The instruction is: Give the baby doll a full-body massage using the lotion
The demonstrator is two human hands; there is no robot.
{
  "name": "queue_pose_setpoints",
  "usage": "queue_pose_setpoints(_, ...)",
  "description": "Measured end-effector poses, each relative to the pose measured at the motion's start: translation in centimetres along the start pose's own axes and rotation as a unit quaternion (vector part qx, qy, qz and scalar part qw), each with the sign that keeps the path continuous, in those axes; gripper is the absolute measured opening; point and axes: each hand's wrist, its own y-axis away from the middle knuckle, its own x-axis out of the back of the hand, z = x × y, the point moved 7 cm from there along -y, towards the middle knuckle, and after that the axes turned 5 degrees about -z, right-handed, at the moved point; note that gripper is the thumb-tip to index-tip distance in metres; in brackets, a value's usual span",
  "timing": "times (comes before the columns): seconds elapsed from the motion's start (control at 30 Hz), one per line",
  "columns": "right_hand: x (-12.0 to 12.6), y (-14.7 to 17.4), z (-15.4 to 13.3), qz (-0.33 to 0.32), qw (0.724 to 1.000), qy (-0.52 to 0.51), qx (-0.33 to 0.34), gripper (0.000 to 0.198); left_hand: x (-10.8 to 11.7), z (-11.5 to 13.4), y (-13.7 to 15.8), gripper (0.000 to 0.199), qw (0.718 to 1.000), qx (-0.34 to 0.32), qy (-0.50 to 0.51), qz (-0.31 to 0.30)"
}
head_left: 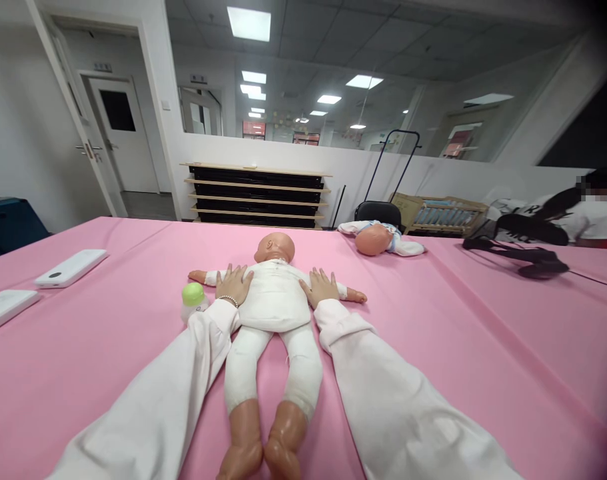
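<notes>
A baby doll (275, 300) with a white cloth body lies stretched out on the pink table cover (413, 333), its feet towards me and its head turned to the left. My left hand (234, 285), with a beaded bracelet at the wrist, rests flat with fingers spread at the doll's upper arm and side on the left. On the opposite side my right hand (320, 288) lies the same way, fingers apart, over the other upper arm near the shoulder. Beside my left wrist stands a small bottle with a green cap (193, 295), partly hidden by my sleeve.
A second doll (374, 239) in white and blue clothing lies at the table's far edge. Two white devices (71, 268) are at the left. A black stand-like object (521, 250) with a cable lies at right, near a person in white (601, 217). Behind are shelves (257, 195) and a chair (378, 212).
</notes>
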Motion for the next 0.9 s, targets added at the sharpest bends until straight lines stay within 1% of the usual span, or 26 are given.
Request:
queue_pose_setpoints(0.1, 0.2, 0.8, 2.4, 0.025, 0.998, 0.031, -0.038, 0.060, 1.0, -1.2, 0.5, 0.047, 0.997, 0.039, -0.019, 0.067)
queue_pose_setpoints(0.17, 0.7, 1.3, 3.7, 0.040, 0.996, 0.022, -0.073, 0.060, 2.2, -2.0, 1.1, 0.045, 0.988, 0.077, -0.019, 0.131)
queue_pose_setpoints(0.2, 1.2, 1.6, 4.0, 0.060, 0.994, 0.011, -0.090, 0.060, 2.8, -2.2, 1.3, 0.045, 0.982, 0.091, -0.013, 0.167)
queue_pose_setpoints(0.23, 1.9, 1.8, 4.2, 0.093, 0.990, -0.001, -0.101, 0.060, 3.4, -2.3, 1.6, 0.045, 0.974, 0.093, -0.006, 0.204)
queue_pose_setpoints(0.27, 2.6, 2.1, 4.0, 0.134, 0.986, -0.014, -0.100, 0.059, 4.0, -2.0, 1.9, 0.046, 0.968, 0.078, 0.001, 0.238)
queue_pose_setpoints(0.3, 3.1, 2.3, 3.4, 0.173, 0.981, -0.024, -0.082, 0.059, 4.3, -1.5, 2.0, 0.047, 0.965, 0.042, 0.007, 0.260)
queue_pose_setpoints(0.33, 3.4, 2.3, 2.5, 0.198, 0.979, -0.033, -0.044, 0.059, 4.3, -0.7, 1.9, 0.048, 0.966, -0.010, 0.009, 0.259)
queue_pose_setpoints(0.37, 3.2, 2.1, 1.3, 0.193, 0.980, -0.038, 0.009, 0.058, 3.9, 0.3, 1.7, 0.049, 0.971, -0.071, 0.006, 0.229)
queue_pose_setpoints(0.4, 2.5, 1.8, 0.0, 0.161, 0.984, -0.039, 0.067, 0.057, 3.1, 1.1, 1.4, 0.049, 0.976, -0.126, 0.000, 0.178)
queue_pose_setpoints(0.43, 1.5, 1.6, -1.1, 0.113, 0.986, -0.038, 0.118, 0.055, 2.1, 1.8, 1.2, 0.048, 0.979, -0.167, -0.009, 0.119)
queue_pose_setpoints(0.47, 0.5, 1.3, -1.8, 0.064, 0.986, -0.036, 0.151, 0.053, 1.1, 2.1, 1.0, 0.047, 0.979, -0.190, -0.016, 0.065)
queue_pose_setpoints(0.5, -0.4, 1.1, -2.1, 0.025, 0.986, -0.033, 0.162, 0.051, 0.4, 2.0, 0.9, 0.046, 0.980, -0.195, -0.023, 0.029)
queue_pose_setpoints(0.53, -1.0, 1.0, -1.9, 0.004, 0.988, -0.029, 0.155, 0.050, 0.0, 1.8, 0.8, 0.046, 0.982, -0.186, -0.026, 0.013)
queue_pose_setpoints(0.57, -1.2, 0.9, -1.5, 0.002, 0.991, -0.024, 0.135, 0.050, -0.1, 1.4, 0.7, 0.046, 0.985, -0.169, -0.028, 0.015)
queue_pose_setpoints(0.63, -1.1, 1.1, -0.3, 0.017, 0.996, -0.017, 0.082, 0.050, 0.2, 0.6, 0.7, 0.046, 0.990, -0.130, -0.032, 0.035)
queue_pose_setpoints(0.7, -0.3, 1.5, 0.8, 0.040, 0.998, -0.021, 0.035, 0.049, 0.7, 0.0, 0.8, 0.046, 0.994, -0.091, -0.026, 0.058)
queue_pose_setpoints(0.77, 0.7, 2.2, 1.5, 0.080, 0.996, -0.048, 0.003, 0.049, 1.4, -0.3, 1.2, 0.046, 0.995, -0.063, -0.003, 0.083)
queue_pose_setpoints(0.8, 1.2, 2.7, 1.5, 0.102, 0.992, -0.069, 0.002, 0.049, 1.7, -0.3, 1.6, 0.046, 0.994, -0.059, 0.011, 0.092)
queue_pose_setpoints(0.83, 1.6, 3.3, 1.3, 0.123, 0.988, -0.095, 0.015, 0.050, 1.9, -0.2, 2.1, 0.046, 0.993, -0.061, 0.023, 0.096)
queue_pose_setpoints(0.87, 1.9, 4.1, 0.9, 0.141, 0.981, -0.123, 0.044, 0.050, 2.0, 0.1, 2.8, 0.047, 0.992, -0.074, 0.034, 0.096)
queue_pose_setpoints(0.9, 2.1, 5.1, 0.2, 0.155, 0.973, -0.150, 0.088, 0.052, 2.0, 0.4, 3.8, 0.047, 0.989, -0.102, 0.047, 0.095)
